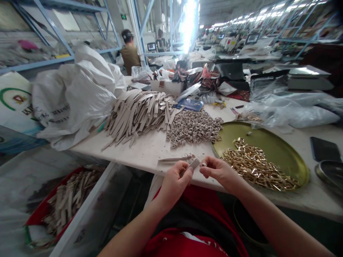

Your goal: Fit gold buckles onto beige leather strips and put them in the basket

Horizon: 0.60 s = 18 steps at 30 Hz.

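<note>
My left hand (175,178) is closed around a beige strap (193,164) whose end sticks out toward my right hand. My right hand (217,170) pinches a small pale piece at its fingertips, right next to the strap's end. Both hands hover at the near edge of the white table (144,150). A big pile of beige straps (136,112) lies ahead on the left. A heap of small beige loops (193,126) sits in the middle. A round brass tray (270,142) on the right carries many gold metal buckles (257,166).
A red basket (40,214) with finished straps stands low at the left. Large white bags (77,89) crowd the table's left. A dark phone (324,149) and a metal dish (331,173) lie at the far right. A person in brown sits far behind.
</note>
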Motion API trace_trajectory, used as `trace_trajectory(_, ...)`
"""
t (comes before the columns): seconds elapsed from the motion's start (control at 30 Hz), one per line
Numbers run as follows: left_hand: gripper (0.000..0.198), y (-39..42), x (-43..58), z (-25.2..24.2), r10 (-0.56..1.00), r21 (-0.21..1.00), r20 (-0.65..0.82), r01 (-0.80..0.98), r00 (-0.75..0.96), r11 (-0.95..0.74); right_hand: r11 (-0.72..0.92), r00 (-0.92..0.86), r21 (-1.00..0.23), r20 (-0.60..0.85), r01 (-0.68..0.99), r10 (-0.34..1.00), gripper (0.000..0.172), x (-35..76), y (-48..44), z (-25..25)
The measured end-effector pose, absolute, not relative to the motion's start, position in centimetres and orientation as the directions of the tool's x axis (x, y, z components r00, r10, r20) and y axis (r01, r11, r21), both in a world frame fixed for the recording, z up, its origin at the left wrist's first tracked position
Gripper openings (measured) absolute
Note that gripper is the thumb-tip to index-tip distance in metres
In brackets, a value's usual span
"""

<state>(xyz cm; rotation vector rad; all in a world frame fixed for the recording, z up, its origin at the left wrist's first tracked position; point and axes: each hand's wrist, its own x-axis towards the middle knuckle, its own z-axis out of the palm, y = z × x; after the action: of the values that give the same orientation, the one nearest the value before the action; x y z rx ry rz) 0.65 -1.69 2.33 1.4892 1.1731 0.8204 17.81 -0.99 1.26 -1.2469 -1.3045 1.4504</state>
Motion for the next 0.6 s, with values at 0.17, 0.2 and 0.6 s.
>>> trace_trajectory(0.17, 0.024, -2.5, 0.3, 2.5, 0.935, 0.952, -0.051, 0.301, 0.351, -0.061, -0.204, -0.271, -0.976, -0.178, -0.072, 0.946, 0.041, 16.5, -2.8, 1.1)
trace_trajectory(0.2, 0.023, -2.6, 0.3, 2.6, 0.934, 0.944, -0.054, 0.324, 0.354, -0.068, -0.214, -0.279, -0.974, -0.185, -0.079, 0.942, 0.041, 16.3, -3.1, 1.1)
trace_trajectory(0.6, 0.02, -3.0, 0.7, 0.4, 0.952, 0.892, -0.064, 0.445, 0.298, -0.08, -0.281, -0.226, -0.929, -0.228, -0.24, 0.947, 0.029, 16.1, -4.8, -1.2)
